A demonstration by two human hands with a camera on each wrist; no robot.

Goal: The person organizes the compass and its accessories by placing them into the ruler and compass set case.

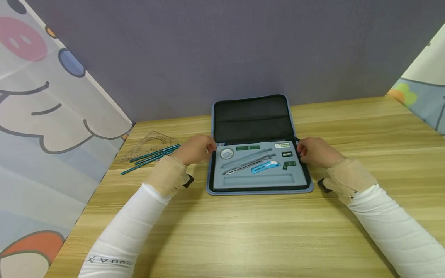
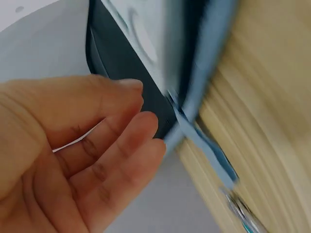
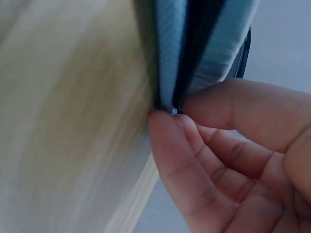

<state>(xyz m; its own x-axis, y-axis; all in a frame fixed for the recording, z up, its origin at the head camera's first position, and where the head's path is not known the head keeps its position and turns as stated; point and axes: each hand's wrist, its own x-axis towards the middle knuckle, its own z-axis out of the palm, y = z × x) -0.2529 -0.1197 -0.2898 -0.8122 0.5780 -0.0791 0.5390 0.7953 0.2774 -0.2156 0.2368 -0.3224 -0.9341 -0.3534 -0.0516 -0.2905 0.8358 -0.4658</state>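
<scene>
An unzipped drawing-set case (image 1: 252, 110) lies flat with its black-lined lid raised. Its grey tray (image 1: 300, 177) holds a metal compass (image 1: 243, 166), a blue utility knife (image 1: 265, 167), a round white disc (image 1: 227, 153), an eraser (image 1: 282, 145) and a small sharpener (image 1: 287, 154). At the case's left edge by the hinge, my left hand (image 1: 192, 150) has loosely bent fingers, and a gap shows between thumb and fingertips in the left wrist view. My right hand (image 1: 320, 151) pinches the zippered edge (image 3: 170, 92) on the right, between thumb and fingers.
Left of the case lie several green pencils (image 1: 154, 156) and a clear set square (image 1: 153, 143), partly behind my left hand. A grey panel (image 1: 243, 50) rises behind the wooden table (image 1: 250, 231). A light blue strip (image 2: 209, 150) sticks out at the case's left corner.
</scene>
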